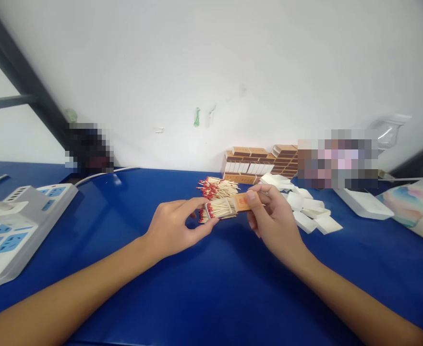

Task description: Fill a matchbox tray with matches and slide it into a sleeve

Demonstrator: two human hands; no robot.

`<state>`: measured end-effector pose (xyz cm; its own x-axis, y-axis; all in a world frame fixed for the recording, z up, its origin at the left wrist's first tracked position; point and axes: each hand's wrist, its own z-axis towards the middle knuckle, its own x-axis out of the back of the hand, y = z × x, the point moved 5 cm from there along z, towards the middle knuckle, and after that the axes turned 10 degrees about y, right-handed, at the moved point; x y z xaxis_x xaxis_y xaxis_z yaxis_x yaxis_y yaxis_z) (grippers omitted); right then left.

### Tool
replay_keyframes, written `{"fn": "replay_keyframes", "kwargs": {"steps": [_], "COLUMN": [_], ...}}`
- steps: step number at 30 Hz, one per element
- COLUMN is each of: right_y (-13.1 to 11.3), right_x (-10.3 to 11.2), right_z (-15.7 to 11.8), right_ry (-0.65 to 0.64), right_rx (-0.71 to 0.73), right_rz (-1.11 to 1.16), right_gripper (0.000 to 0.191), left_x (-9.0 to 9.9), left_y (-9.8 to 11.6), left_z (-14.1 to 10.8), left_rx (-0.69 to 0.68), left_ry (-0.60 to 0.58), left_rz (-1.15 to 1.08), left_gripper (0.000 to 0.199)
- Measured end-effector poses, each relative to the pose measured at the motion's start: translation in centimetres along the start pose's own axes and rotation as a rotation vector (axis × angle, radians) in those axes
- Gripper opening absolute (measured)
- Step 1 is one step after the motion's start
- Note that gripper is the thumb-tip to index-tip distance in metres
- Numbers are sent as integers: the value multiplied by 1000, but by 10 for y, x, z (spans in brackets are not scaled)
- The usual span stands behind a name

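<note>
Between thumb and fingers, my left hand grips a white matchbox tray filled with red-tipped matches. My right hand pinches an orange-brown matchbox sleeve at its right end. The tray's right end meets the sleeve's left opening; how far it is inside I cannot tell. Just behind both hands lies a heap of loose matches, red heads mostly toward the left. To the right of my right hand, several white matchbox trays lie in a loose pile.
Stacked matchboxes stand against the white wall. A large power strip with a plug lies at the left on the blue table. At the right are a white box-shaped object and a colourful printed sheet.
</note>
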<state>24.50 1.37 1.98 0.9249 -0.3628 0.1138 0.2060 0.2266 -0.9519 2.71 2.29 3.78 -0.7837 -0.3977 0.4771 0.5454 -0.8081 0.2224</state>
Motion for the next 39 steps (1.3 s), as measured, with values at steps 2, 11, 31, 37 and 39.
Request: {"fn": "replay_keyframes", "kwargs": {"steps": [2,11,31,37,39], "right_y": [-1,0,0,-8,-9], "right_x": [0,-9,-15,-27,-30], "right_z": [0,-7,-17,-38,-47], "right_ry": [9,-133,-167,-383,-484], "right_rx": [27,-14,-115,-193,-197], "right_rz": [-26,-21,70,154,129], "right_gripper": [38,38,40,49,52], "left_x": [1,3,5,0,-3], "left_y": [2,7,9,4,3], "left_z": [-1,0,0,-2,-4], "left_rx": [-10,-56,-29,-15,-40], "left_ry": [13,26,16,-71,-106], "left_rz": [-17,-19,-120,-214,-263], "left_gripper": [34,35,38,45,46]}}
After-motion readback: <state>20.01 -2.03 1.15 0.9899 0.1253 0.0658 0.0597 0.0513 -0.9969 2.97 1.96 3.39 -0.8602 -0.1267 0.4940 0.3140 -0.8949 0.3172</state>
